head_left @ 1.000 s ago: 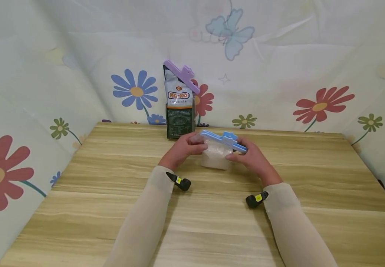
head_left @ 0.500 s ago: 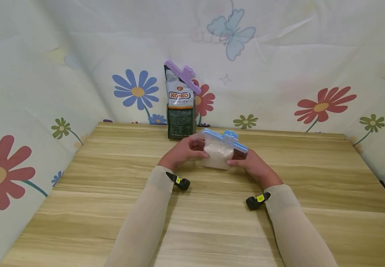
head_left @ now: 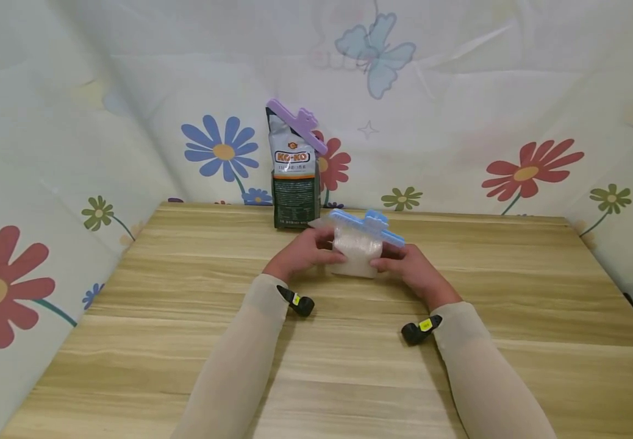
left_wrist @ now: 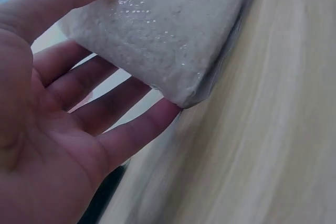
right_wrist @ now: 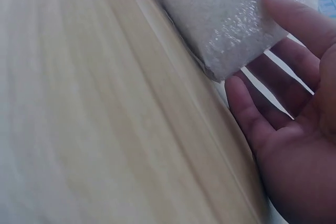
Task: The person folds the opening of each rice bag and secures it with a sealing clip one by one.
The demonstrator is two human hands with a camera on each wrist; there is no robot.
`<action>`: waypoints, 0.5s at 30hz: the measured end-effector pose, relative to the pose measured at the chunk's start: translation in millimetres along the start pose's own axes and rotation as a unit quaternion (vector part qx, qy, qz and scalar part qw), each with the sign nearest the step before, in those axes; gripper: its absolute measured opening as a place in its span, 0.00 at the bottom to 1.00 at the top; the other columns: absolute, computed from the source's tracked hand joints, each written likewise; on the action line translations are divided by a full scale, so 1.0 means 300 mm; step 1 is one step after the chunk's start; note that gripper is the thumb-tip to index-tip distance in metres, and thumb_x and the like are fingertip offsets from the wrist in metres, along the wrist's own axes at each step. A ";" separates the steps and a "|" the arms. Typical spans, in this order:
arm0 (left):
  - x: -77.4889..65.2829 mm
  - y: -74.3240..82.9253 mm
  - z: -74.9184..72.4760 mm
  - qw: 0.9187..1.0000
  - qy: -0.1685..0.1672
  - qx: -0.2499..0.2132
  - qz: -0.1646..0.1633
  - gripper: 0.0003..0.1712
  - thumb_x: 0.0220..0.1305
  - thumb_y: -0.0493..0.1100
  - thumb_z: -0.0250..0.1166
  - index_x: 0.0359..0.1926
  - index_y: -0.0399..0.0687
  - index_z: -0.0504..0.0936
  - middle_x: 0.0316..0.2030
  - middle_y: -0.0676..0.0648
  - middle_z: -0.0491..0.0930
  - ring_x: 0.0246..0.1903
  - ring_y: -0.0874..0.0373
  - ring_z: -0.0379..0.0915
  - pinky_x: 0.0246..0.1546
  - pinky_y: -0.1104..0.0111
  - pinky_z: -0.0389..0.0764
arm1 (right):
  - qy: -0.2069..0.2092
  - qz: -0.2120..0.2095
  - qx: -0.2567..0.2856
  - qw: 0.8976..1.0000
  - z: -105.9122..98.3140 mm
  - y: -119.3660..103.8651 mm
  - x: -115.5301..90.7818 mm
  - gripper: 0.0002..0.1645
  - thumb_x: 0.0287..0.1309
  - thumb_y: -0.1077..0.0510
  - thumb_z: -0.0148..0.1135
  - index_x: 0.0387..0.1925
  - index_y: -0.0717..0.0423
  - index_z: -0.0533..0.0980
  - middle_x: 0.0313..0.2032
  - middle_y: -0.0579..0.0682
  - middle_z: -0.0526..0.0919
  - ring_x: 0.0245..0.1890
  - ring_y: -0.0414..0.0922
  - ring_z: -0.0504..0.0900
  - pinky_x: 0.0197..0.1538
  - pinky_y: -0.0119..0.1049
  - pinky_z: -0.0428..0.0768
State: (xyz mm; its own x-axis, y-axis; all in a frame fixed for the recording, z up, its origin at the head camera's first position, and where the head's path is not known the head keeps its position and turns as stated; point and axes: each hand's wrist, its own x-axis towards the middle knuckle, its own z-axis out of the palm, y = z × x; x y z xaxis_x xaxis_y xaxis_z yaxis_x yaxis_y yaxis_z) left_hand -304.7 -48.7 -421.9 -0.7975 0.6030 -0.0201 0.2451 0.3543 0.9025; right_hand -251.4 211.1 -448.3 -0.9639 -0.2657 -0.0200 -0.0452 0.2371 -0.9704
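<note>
A small clear bag of rice (head_left: 356, 253) stands upright near the table's middle, its top closed by a blue bag clip (head_left: 378, 224) that slants down to the right. My left hand (head_left: 301, 253) holds its left side, thumb on the front and fingers reaching behind. On the opposite side my right hand (head_left: 418, 274) holds it the same way, just under the clip's lower end. In the left wrist view the bag's lower corner (left_wrist: 181, 90) meets the little finger. The right wrist view has the thumb pressed on the shiny plastic (right_wrist: 236, 19). The fingertips behind the bag are hidden.
Behind my left hand, a taller green and silver KO-KO bag (head_left: 296, 198) stands at the table's back edge, with a slanted purple clip (head_left: 302, 125) on top. A flowered cloth (head_left: 448, 122) hangs behind the wooden table (head_left: 196, 268).
Both hands have slid slightly lower on the sides of the rice bag. The right hand's fingers have come away from the blue clip's end. The bag stays nearly in place.
</note>
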 end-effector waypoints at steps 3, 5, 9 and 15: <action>0.002 0.004 0.008 1.000 0.009 0.015 -0.010 0.31 0.55 0.54 0.72 0.59 0.55 0.77 0.53 0.53 0.79 0.55 0.56 0.74 0.57 0.60 0.77 | 0.009 -0.007 0.000 1.000 0.001 0.001 0.004 0.29 0.57 0.50 0.69 0.59 0.57 0.76 0.60 0.54 0.78 0.56 0.45 0.75 0.51 0.30 0.78; 0.005 0.007 0.012 1.000 0.015 0.017 -0.012 0.30 0.56 0.54 0.72 0.60 0.54 0.77 0.54 0.53 0.79 0.54 0.56 0.74 0.56 0.61 0.78 | 0.020 -0.007 -0.004 1.000 0.000 0.002 0.006 0.29 0.57 0.49 0.68 0.58 0.56 0.77 0.60 0.53 0.78 0.58 0.44 0.74 0.52 0.29 0.76; 0.013 0.007 0.019 1.000 0.027 0.004 -0.009 0.28 0.57 0.53 0.71 0.59 0.53 0.78 0.54 0.51 0.79 0.53 0.56 0.75 0.52 0.62 0.80 | 0.034 -0.016 0.000 0.999 0.003 0.005 0.010 0.29 0.59 0.48 0.67 0.60 0.54 0.76 0.60 0.53 0.78 0.60 0.45 0.73 0.54 0.29 0.75; 0.040 0.015 0.029 0.999 0.047 -0.001 -0.010 0.27 0.59 0.57 0.69 0.58 0.56 0.79 0.54 0.54 0.78 0.53 0.58 0.75 0.54 0.62 0.78 | 0.073 -0.021 0.024 0.997 0.012 -0.003 0.018 0.31 0.61 0.45 0.64 0.63 0.50 0.73 0.61 0.52 0.77 0.57 0.44 0.75 0.51 0.30 0.77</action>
State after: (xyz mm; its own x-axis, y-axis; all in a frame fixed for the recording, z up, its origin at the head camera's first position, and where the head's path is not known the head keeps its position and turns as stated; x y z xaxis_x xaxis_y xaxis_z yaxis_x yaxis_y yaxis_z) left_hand -308.4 -33.7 -421.7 -0.8502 0.5265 0.0013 0.2274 0.3650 0.9028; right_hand -255.8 206.1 -448.4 -0.9896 -0.1341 0.0521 -0.0764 0.1830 -0.9801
